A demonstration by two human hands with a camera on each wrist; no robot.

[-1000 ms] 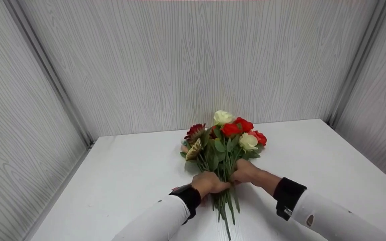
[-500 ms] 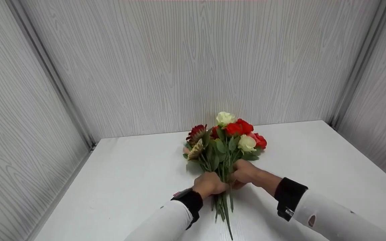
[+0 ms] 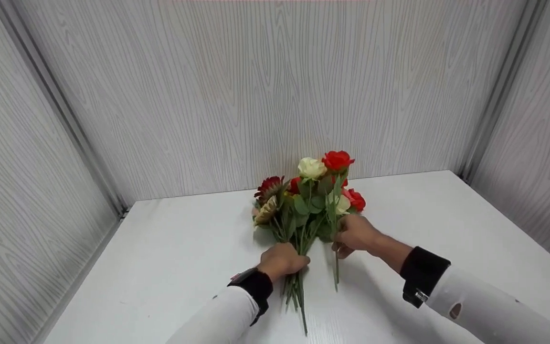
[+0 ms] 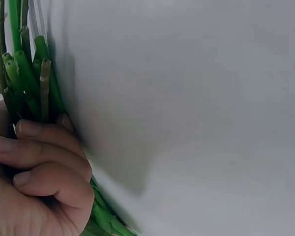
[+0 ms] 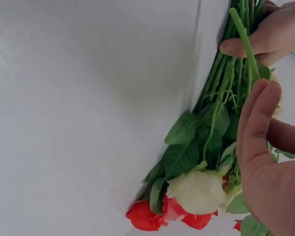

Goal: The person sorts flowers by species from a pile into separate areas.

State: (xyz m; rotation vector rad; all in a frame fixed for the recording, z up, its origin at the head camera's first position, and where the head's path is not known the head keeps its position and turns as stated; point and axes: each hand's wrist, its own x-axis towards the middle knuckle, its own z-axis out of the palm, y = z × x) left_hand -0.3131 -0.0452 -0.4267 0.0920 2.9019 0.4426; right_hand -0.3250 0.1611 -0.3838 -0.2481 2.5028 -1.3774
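Observation:
My left hand (image 3: 282, 260) grips a bunch of green flower stems (image 4: 27, 78), its fingers curled around them in the left wrist view. The blooms fan out beyond it: a white rose (image 3: 312, 168), a dark red daisy-like flower (image 3: 269, 188), a yellowish one (image 3: 266, 211) and more red ones among leaves. To the right, my right hand (image 3: 356, 232) pinches the stem of a single red rose (image 3: 338, 160), whose head stands above the others. That stem's cut end (image 5: 238, 24) shows in the right wrist view, in front of the bunch. Another white rose (image 5: 199, 191) hangs partly behind it.
A white tabletop (image 3: 184, 253) lies under both hands. Behind it rises a pale wood-grain panel (image 3: 237, 95), close to the flower heads. Similar side panels stand left (image 3: 26, 167) and right (image 3: 537, 143).
My right hand has drawn a red rose up and to the right, apart from the bunch. The left hand and the bunch sit slightly farther left in the head view.

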